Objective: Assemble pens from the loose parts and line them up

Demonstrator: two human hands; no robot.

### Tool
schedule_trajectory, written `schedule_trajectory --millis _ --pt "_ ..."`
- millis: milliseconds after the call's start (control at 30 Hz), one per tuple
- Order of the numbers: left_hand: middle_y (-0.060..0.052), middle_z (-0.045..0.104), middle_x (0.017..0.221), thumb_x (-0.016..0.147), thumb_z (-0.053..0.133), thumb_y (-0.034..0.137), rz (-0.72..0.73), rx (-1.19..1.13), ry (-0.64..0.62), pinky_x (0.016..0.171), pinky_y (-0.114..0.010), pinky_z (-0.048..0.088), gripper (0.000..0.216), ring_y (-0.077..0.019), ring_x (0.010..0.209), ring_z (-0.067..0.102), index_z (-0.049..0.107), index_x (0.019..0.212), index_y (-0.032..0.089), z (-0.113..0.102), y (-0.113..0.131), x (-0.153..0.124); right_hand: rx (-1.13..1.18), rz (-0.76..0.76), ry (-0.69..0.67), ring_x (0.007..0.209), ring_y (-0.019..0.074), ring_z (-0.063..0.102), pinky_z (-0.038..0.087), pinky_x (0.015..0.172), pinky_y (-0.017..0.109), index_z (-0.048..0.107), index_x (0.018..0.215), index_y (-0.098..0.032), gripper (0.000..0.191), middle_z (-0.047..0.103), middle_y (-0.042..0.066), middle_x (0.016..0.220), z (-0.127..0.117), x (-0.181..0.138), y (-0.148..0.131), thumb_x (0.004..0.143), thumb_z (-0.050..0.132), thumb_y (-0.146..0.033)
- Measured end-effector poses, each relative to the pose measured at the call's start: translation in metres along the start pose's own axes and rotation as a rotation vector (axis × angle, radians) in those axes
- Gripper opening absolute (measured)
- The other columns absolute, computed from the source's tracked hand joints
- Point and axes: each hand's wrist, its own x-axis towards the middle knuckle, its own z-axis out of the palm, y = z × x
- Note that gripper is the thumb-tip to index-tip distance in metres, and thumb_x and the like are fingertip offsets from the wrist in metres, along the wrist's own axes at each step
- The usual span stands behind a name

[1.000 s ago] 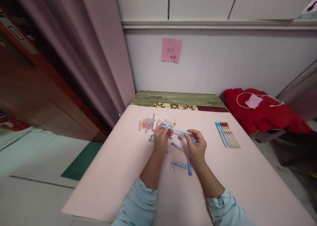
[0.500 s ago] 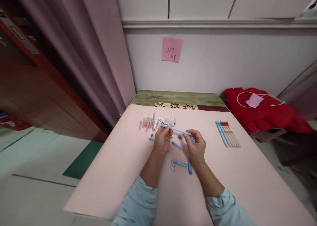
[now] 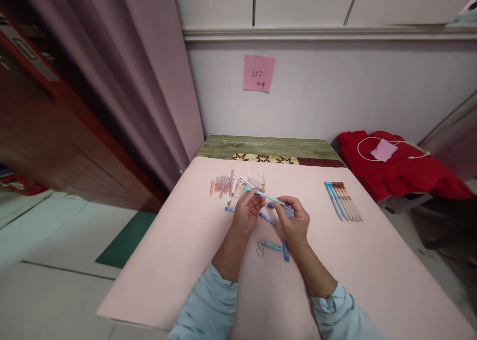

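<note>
A light blue pen [image 3: 269, 197] is held between my two hands above the table. My left hand [image 3: 247, 212] is closed around its bright blue end. The fingertips of my right hand [image 3: 294, 220] pinch its other, paler end. Below and around the hands lie loose blue pen parts [image 3: 267, 218], a blue barrel piece [image 3: 285, 250] and a teal barrel piece [image 3: 272, 245] beside small clear parts [image 3: 260, 249]. Behind my left hand, white refills [image 3: 231, 190] and pinkish clear barrel pieces [image 3: 222, 185] are spread out.
A row of whole pens [image 3: 343, 202], blue and brown-topped, lies at the right on the pink-covered table [image 3: 167, 260]. Red cloth [image 3: 357, 166] with a white cable sits past the table's right edge. A pink note [image 3: 259, 74] is stuck on the wall.
The right hand has shifted slightly left along the pen, and the left hand slightly right. The pen has tilted a little more downward to the right. The parts on the table look unmoved.
</note>
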Motion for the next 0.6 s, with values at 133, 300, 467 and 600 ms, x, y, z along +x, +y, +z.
schedule_trajectory --millis 133,300,467,600 --pt "-0.008 0.074 0.09 0.076 0.075 0.026 0.02 0.059 0.002 0.056 -0.019 0.052 0.022 -0.0091 0.062 0.065 0.068 0.09 0.011 -0.0011 -0.0011 -0.0002 -0.011 -0.007 0.017 0.073 0.0161 0.06 0.049 0.071 0.029 0.067 0.09 -0.019 0.018 0.067 0.002 0.082 -0.0002 -0.0002 0.0 0.081 0.069 -0.035" --pt "-0.006 0.072 0.081 0.074 0.077 0.03 0.038 0.124 0.008 0.052 -0.018 0.051 0.025 -0.0087 0.058 0.064 0.068 0.087 0.01 -0.0023 -0.0021 0.001 -0.012 0.007 0.026 0.074 0.0156 0.06 0.049 0.071 0.028 0.067 0.091 -0.019 0.018 0.066 0.001 0.082 -0.0011 -0.0006 0.0009 0.081 0.07 -0.035" --pt "-0.004 0.071 0.076 0.072 0.078 0.031 0.05 0.132 0.018 0.051 -0.017 0.05 0.026 -0.0081 0.057 0.063 0.068 0.086 0.011 -0.0017 -0.0021 0.0002 -0.019 -0.008 0.014 0.074 0.0158 0.06 0.049 0.071 0.029 0.067 0.089 -0.019 0.018 0.067 0.001 0.082 -0.0017 -0.0013 0.0013 0.082 0.069 -0.035" --pt "-0.005 0.072 0.081 0.072 0.078 0.033 0.059 0.137 0.027 0.052 -0.017 0.051 0.028 -0.0079 0.059 0.063 0.068 0.086 0.011 -0.0012 -0.0025 -0.0002 -0.022 -0.01 -0.003 0.074 0.016 0.061 0.05 0.072 0.029 0.067 0.089 -0.02 0.017 0.067 0.001 0.082 -0.0011 -0.0025 0.0031 0.082 0.069 -0.034"
